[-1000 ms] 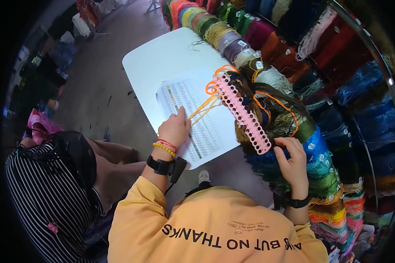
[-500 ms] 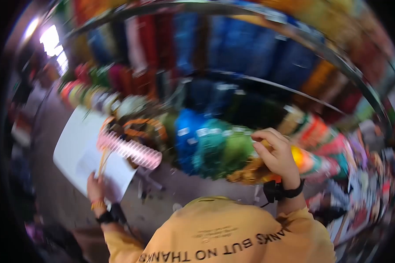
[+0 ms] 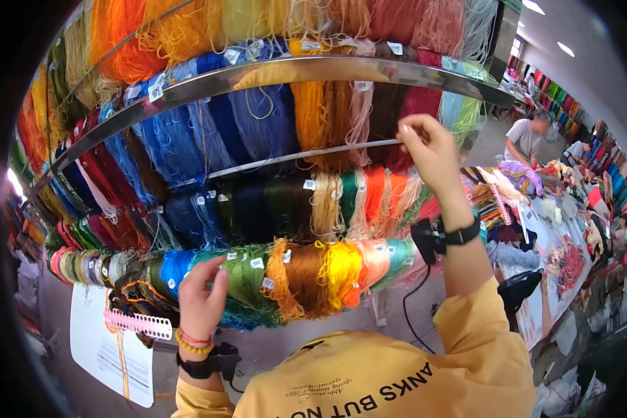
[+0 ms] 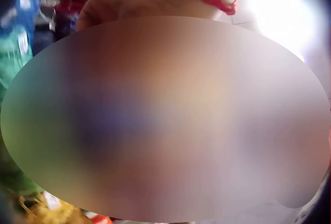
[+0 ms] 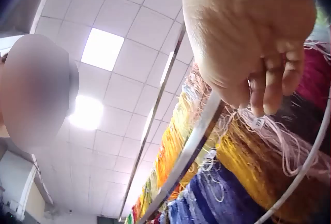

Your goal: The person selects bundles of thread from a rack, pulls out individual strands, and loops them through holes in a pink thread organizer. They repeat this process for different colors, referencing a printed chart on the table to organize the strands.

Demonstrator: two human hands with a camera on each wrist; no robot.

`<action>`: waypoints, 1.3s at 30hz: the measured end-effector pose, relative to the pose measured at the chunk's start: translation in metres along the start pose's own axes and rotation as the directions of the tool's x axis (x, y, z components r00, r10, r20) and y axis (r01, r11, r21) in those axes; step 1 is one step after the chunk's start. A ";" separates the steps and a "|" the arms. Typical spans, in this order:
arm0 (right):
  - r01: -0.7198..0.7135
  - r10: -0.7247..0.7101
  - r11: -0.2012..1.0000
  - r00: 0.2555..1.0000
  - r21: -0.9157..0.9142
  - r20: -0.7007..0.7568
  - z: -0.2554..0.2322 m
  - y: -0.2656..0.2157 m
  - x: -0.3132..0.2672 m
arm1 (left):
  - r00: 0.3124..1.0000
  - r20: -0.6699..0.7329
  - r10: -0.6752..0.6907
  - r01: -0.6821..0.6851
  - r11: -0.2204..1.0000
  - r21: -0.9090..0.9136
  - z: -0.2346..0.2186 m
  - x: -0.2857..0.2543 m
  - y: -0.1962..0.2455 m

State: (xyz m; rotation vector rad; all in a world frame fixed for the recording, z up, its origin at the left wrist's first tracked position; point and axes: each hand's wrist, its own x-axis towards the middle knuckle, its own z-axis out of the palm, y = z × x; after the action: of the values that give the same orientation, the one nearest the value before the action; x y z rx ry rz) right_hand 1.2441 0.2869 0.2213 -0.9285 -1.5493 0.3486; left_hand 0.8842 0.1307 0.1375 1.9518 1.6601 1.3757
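My right hand point(image 3: 432, 153) is raised in front of the hanging skeins, its loosely bent fingers near a dark red skein point(image 3: 425, 94) and a brown skein point(image 3: 388, 104). In the right wrist view those fingers overlap the rack by a pale pink skein point(image 5: 289, 144), with no thread seen in them. My left hand point(image 3: 203, 299) hovers relaxed before the blue skeins point(image 3: 177, 268) and green skeins point(image 3: 247, 282) on the low bar, holding nothing visible. Left of it, a pink holed thread card point(image 3: 143, 324) with orange threads lies over a white board point(image 3: 90, 327). A large blurred patch covers most of the left wrist view.
A curved metal rail point(image 3: 278, 73) and a thin white rod point(image 3: 278, 159) cross the rack. Brown skeins point(image 3: 305, 275) and yellow skeins point(image 3: 342, 272) continue along the low bar. At right, a cluttered table point(image 3: 546, 258) stands with a person point(image 3: 524, 138) beyond it.
The view has swung right toward the rack. My left hand has let go of the orange threads and left the chart; my right hand has risen from the low bar toward the upper skeins.
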 end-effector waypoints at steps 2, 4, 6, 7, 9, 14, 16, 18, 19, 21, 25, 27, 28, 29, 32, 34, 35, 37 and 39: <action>0.015 -0.028 0.992 0.994 -0.123 -0.101 -0.003 0.025 0.030 | 0.994 0.059 0.097 -0.093 0.994 -0.057 0.023 0.015 0.033; -0.013 -0.023 0.978 0.985 -0.207 -0.172 -0.005 0.047 0.047 | 0.978 0.108 0.179 -0.169 0.981 -0.093 0.041 0.029 0.061; -0.073 0.023 0.967 0.979 -0.246 -0.202 -0.001 0.051 0.056 | 0.950 0.140 0.280 -0.261 0.955 -0.140 0.058 0.047 0.079; -0.091 0.032 0.957 0.977 -0.277 -0.211 0.001 0.050 0.057 | 0.931 0.159 0.329 -0.305 0.939 -0.160 0.065 0.058 0.086; -0.122 0.043 0.931 0.973 -0.343 -0.228 0.007 0.039 0.058 | 0.878 0.139 0.457 -0.443 0.888 -0.124 0.080 0.081 0.098; -0.121 0.033 0.915 0.973 -0.384 -0.229 0.008 0.038 0.057 | 0.761 0.130 0.636 -0.629 0.772 -0.091 0.117 0.131 0.139; -0.094 0.028 0.968 0.962 -0.233 -0.273 0.006 0.051 0.058 | 0.714 0.087 0.695 -0.692 0.719 -0.069 0.135 0.148 0.147; -0.107 0.108 0.994 0.960 0.018 -0.260 0.004 0.046 0.052 | 0.780 0.107 0.616 -0.602 0.787 -0.138 0.147 0.160 0.150; -0.119 0.139 0.989 0.957 0.092 -0.254 0.005 0.044 0.049 | 0.809 0.121 0.576 -0.554 0.815 -0.171 0.152 0.166 0.151; -0.144 0.199 0.961 0.953 0.236 -0.229 0.006 0.039 0.045 | 0.841 0.134 0.524 -0.488 0.842 -0.231 0.162 0.175 0.149; -0.188 0.271 0.869 0.955 0.459 -0.122 0.005 0.035 0.038 | 0.893 0.159 0.421 -0.356 0.877 -0.323 0.174 0.190 0.152; -0.228 0.316 0.814 0.946 0.534 -0.078 0.003 0.041 0.036 | 0.921 0.162 0.353 -0.271 0.883 -0.382 0.182 0.197 0.151; -0.245 0.324 0.807 0.944 0.538 -0.056 0.002 0.045 0.035 | 0.918 0.169 0.358 -0.264 0.871 -0.414 0.189 0.203 0.147; -0.261 0.332 0.799 0.943 0.541 -0.034 0.001 0.047 0.033 | 0.922 0.159 0.352 -0.259 0.869 -0.421 0.193 0.206 0.146; -0.321 0.369 0.793 0.929 0.518 0.012 0.000 0.051 0.026 | 0.935 0.142 0.324 -0.230 0.863 -0.450 0.206 0.214 0.146; -0.346 0.378 0.787 0.925 0.510 0.043 -0.001 0.052 0.023 | 0.950 0.142 0.280 -0.181 0.858 -0.480 0.214 0.220 0.148; -0.347 0.377 0.785 0.925 0.513 0.047 -0.001 0.050 0.021 | 0.953 0.183 0.242 -0.130 0.871 -0.474 0.214 0.222 0.152; -0.348 0.376 0.779 0.925 0.522 0.054 -0.001 0.046 0.019 | 0.950 0.265 0.165 -0.027 0.890 -0.456 0.213 0.224 0.160; -0.340 0.362 0.808 0.931 0.481 0.051 -0.002 0.044 0.017 | 0.942 0.313 0.122 0.063 0.851 -0.521 0.211 0.219 0.168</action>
State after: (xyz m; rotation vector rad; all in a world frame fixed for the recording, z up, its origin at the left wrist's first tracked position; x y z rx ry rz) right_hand 1.2623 0.3263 0.2031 -0.8088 -1.1576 0.9340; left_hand 1.1340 0.3441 0.2492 1.7567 0.9666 1.2460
